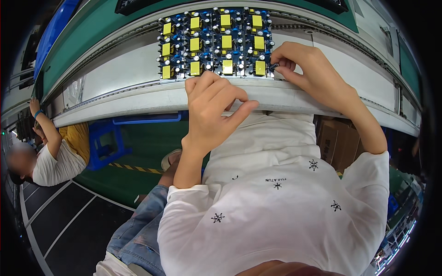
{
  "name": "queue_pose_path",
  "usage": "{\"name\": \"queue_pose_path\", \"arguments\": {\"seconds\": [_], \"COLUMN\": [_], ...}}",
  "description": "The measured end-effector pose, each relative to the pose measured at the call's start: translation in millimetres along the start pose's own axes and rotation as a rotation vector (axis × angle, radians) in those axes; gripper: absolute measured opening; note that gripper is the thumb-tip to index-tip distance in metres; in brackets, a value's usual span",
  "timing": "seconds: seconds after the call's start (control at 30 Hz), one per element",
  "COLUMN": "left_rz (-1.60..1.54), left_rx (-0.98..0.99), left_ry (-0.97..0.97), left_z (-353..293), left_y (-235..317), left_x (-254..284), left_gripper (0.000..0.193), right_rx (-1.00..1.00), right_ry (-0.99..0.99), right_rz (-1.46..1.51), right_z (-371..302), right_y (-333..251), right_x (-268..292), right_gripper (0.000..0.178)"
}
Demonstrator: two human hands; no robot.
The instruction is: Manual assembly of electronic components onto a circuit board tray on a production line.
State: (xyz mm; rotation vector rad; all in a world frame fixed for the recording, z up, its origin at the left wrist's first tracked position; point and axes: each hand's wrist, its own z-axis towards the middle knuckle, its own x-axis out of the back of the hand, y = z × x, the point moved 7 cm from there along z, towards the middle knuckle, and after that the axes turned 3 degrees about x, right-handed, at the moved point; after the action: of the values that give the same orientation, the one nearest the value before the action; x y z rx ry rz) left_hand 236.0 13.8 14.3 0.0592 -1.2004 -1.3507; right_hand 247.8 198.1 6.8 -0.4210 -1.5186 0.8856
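A panel of circuit boards [211,43] lies across the conveyor rails. Rows of yellow block-shaped transformers [226,42], small cylindrical capacitors and blue parts cover it. My right hand [311,69] is at the panel's right front corner. Its thumb and forefinger pinch a small black electronic part [274,66], whose exact kind is too small to make out. Over the front rail, by the panel's near edge, is my left hand [209,108]. Its fingers are bent and the thumb stands apart, with nothing seen between them; some fingertips are hidden.
The pale front rail [152,99] of the conveyor runs between me and the panel. A chain [124,43] runs along the far side. Left of me, another person [57,147] sits at the line near a blue stool [105,142]. A cardboard box [338,142] stands below the rail at right.
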Motion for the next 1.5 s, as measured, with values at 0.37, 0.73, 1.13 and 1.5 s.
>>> {"name": "queue_pose_path", "arguments": {"seconds": [0.37, 0.73, 1.13, 1.5], "left_rz": [0.006, 0.050, -0.040, 0.166], "left_rx": [-0.019, -0.054, -0.214, -0.021], "left_ry": [0.013, -0.047, -0.355, -0.431], "left_z": [1, -2, 19, 15], "left_y": [-1, 2, 63, 41], "left_x": [0, -2, -78, -100], "left_gripper": [0.023, 0.021, 0.053, 0.057], "right_rx": [0.012, 0.217, -0.084, -0.346], "right_ry": [0.059, 0.062, 0.329, 0.522], "right_rz": [-0.037, -0.232, -0.069, -0.065], "right_z": [-5, 0, -38, -125], "right_y": [2, -17, 0, 62], "right_x": [1, -4, 24, 31], "right_gripper": [0.016, 0.017, 0.025, 0.006]}}
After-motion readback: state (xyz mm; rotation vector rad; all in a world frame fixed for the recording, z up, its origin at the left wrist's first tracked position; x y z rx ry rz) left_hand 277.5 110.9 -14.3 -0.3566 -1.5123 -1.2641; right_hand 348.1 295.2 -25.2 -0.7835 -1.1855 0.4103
